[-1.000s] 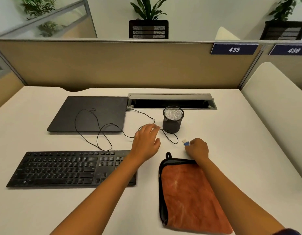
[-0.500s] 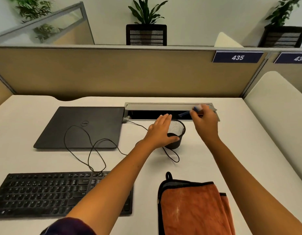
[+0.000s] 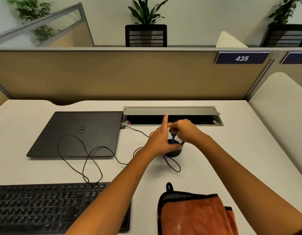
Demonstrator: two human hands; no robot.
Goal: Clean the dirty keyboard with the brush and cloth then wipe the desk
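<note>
The right hand (image 3: 185, 131) has come down over the cup (image 3: 175, 150), fingers clamped on one brush (image 3: 173, 138); left hand (image 3: 161, 139) now grips the cup. One keyboard (image 3: 45, 206), one cloth (image 3: 196, 216).

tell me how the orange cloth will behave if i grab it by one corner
The orange cloth will probably go floppy and unfold, since it lies folded in soft layers. It looks plush, so likely light and easy to grip, not slippery.
</note>
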